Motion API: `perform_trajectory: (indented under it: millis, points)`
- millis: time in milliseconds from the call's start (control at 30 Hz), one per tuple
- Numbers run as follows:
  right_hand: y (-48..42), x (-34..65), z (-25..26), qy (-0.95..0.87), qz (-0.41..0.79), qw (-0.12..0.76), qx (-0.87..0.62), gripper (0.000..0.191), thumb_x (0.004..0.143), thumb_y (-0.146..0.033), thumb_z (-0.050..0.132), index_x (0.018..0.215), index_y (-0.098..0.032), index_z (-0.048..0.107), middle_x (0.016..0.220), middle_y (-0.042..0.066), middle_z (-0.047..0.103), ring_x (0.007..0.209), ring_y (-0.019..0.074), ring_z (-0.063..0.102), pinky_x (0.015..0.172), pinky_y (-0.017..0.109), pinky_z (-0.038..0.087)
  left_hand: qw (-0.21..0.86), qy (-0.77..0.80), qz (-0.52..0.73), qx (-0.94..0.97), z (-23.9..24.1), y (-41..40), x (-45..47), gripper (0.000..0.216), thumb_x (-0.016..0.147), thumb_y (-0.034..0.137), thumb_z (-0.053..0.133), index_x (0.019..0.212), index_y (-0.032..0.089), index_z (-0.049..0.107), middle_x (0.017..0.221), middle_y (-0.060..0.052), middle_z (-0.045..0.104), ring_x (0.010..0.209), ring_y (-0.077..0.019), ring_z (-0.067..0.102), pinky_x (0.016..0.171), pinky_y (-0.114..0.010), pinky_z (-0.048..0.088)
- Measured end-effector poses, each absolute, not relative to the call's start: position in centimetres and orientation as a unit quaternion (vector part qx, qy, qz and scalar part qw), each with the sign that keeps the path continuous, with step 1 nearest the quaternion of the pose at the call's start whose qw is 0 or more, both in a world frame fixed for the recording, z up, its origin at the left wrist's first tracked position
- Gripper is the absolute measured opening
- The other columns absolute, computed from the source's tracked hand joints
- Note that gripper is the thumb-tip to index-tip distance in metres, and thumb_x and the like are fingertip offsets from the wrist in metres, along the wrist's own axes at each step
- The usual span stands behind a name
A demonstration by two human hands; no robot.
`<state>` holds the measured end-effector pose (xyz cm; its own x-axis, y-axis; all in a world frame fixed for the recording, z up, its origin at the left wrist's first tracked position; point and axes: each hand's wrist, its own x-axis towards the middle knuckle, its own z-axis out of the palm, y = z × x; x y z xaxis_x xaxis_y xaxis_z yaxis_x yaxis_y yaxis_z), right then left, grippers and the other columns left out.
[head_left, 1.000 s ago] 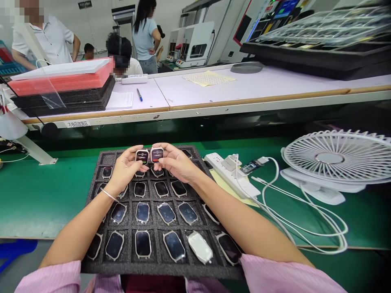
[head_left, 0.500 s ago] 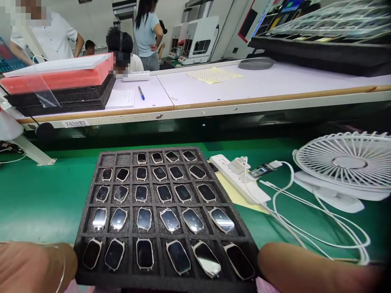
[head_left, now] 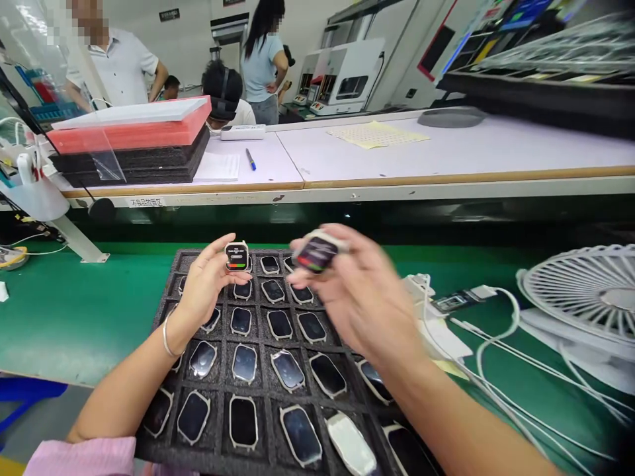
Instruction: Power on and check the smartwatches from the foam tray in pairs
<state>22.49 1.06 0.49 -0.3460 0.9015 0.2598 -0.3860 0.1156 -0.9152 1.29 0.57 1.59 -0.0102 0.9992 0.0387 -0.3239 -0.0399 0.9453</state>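
A black foam tray [head_left: 171,441] lies on the green mat and holds several smartwatch bodies in its pockets. My left hand [head_left: 201,287] pinches one watch body [head_left: 237,256] with a lit screen above the tray's far left part. My right hand [head_left: 362,297], smeared by motion, holds a second lit watch body [head_left: 317,252] over the tray's far right part. One watch [head_left: 351,449] in the near row lies face down, showing its white back.
A white power strip and cables [head_left: 476,344] lie right of the tray, with a white desk fan [head_left: 585,304] beyond. A raised shelf behind carries stacked foam trays [head_left: 129,149], paper and a pen [head_left: 251,158]. People stand and sit farther back.
Half a second ago both hands were low at the near edge and empty over the tray. Now each is raised over the far rows with a lit watch body. The view has shifted right.
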Motion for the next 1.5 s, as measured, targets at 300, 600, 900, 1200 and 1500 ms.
perform_trajectory:
  millis: [300, 600, 900, 1200, 1500]
  points:
    - [3.6, 19.8, -3.8, -0.403, 0.741, 0.445, -0.301, 0.046, 0.066, -0.008, 0.071, 0.108, -0.024, 0.062, 0.09, 0.001, 0.072, 0.069, 0.0144, 0.068, 0.066, 0.028, 0.051, 0.585, 0.456, 0.521, 0.422, -1.6, 0.9, 1.9, 0.066, 0.065, 0.01, 0.066, 0.129, 0.02, 0.055, 0.097, -0.001, 0.068, 0.061, -0.0085, 0.066, 0.058, -0.021, 0.05]
    - [3.3, 20.3, -3.5, -0.432, 0.73, 0.448, -0.284, 0.048, 0.069, -0.008, 0.069, 0.114, -0.023, 0.059, 0.092, 0.0, 0.07, 0.071, 0.0144, 0.069, 0.067, 0.028, 0.052, 0.534, 0.464, 0.526, 0.471, -2.6, 1.0, 2.2, 0.06, 0.069, 0.012, 0.068, 0.127, 0.02, 0.055, 0.1, -0.002, 0.068, 0.063, -0.0077, 0.066, 0.062, -0.022, 0.054]
    - [3.2, 20.4, -3.5, -0.451, 0.726, 0.443, -0.272, 0.049, 0.074, -0.009, 0.068, 0.119, -0.022, 0.056, 0.089, 0.0, 0.071, 0.073, 0.0143, 0.071, 0.071, 0.029, 0.055, 0.543, 0.441, 0.528, 0.482, -2.6, 1.0, 2.3, 0.054, 0.071, 0.013, 0.068, 0.121, 0.019, 0.051, 0.1, -0.002, 0.067, 0.065, -0.009, 0.07, 0.067, -0.024, 0.059]
    - [3.3, 20.6, -3.6, -0.46, 0.712, 0.453, -0.276, 0.048, 0.073, -0.009, 0.067, 0.118, -0.022, 0.057, 0.09, -0.001, 0.072, 0.073, 0.0141, 0.071, 0.072, 0.03, 0.055, 0.538, 0.443, 0.53, 0.482, -2.8, 1.2, 2.3, 0.055, 0.069, 0.011, 0.068, 0.121, 0.018, 0.052, 0.1, -0.001, 0.066, 0.065, -0.0095, 0.071, 0.067, -0.024, 0.06]
    - [3.3, 20.5, -3.5, -0.444, 0.721, 0.448, -0.286, 0.051, 0.07, -0.007, 0.067, 0.118, -0.021, 0.057, 0.091, -0.001, 0.073, 0.074, 0.0134, 0.072, 0.071, 0.027, 0.055, 0.53, 0.45, 0.527, 0.489, -2.9, 1.2, 2.2, 0.055, 0.07, 0.01, 0.065, 0.122, 0.019, 0.051, 0.1, -0.002, 0.066, 0.067, -0.0096, 0.071, 0.07, -0.026, 0.061]
